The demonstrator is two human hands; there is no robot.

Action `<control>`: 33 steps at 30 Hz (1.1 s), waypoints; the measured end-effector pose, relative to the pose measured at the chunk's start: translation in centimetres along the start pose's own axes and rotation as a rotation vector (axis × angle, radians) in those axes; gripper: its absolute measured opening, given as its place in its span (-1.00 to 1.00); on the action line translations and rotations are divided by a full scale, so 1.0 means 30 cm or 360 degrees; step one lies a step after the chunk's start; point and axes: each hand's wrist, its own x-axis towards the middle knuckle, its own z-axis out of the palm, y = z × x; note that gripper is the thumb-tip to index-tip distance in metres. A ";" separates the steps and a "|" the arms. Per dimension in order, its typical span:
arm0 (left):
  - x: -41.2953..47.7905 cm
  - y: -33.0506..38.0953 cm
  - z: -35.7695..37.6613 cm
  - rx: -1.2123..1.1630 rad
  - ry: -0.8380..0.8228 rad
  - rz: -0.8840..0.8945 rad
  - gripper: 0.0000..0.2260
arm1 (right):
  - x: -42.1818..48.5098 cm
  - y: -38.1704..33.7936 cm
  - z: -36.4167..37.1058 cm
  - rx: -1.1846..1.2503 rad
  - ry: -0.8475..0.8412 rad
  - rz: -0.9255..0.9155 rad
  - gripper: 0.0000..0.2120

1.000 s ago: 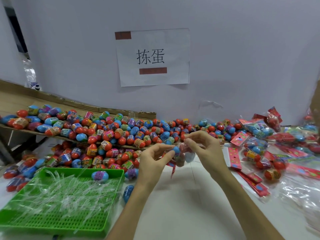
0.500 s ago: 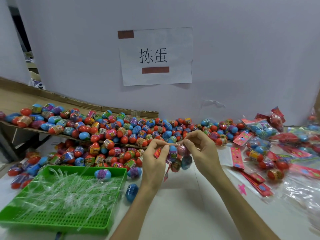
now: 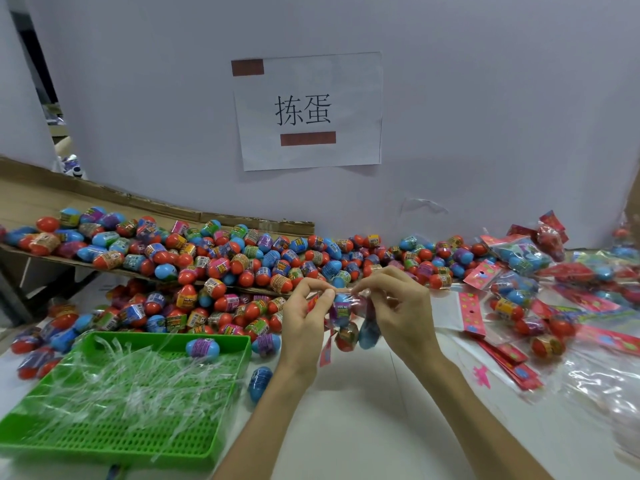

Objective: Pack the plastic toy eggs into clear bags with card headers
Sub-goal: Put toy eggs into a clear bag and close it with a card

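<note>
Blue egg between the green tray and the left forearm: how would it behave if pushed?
The blue egg lies on its side on the smooth table, so it would probably roll, likely curving. Its glossy plastic shell looks hard and probably light, so it may slip from a loose pinch.

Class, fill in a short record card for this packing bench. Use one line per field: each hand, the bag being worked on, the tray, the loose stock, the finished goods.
Left hand: pinches top of the clear plastic bag
Right hand: pinches the same bag top
Bag contents: red and blue plastic toy eggs, count unclear
Green plastic mesh tray: holds clear plastic strips and one blue egg
Loose stock: heap of red and blue eggs on cardboard and table
Finished goods: filled bags with pink card headers, piled at right
</note>
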 end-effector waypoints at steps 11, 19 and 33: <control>-0.009 0.008 -0.014 0.0178 -0.0210 0.0205 -0.92 | 0.011 -0.024 0.001 0.0730 -0.0180 0.0779 -0.86; -0.016 0.004 0.004 0.0441 -0.0236 0.0239 -0.81 | 0.031 0.022 -0.036 0.0562 -0.0302 0.0847 -0.82; 0.043 -0.026 -0.038 0.0038 0.0037 -0.0166 -0.84 | 0.086 0.168 -0.274 0.1025 -0.0248 0.0991 -0.85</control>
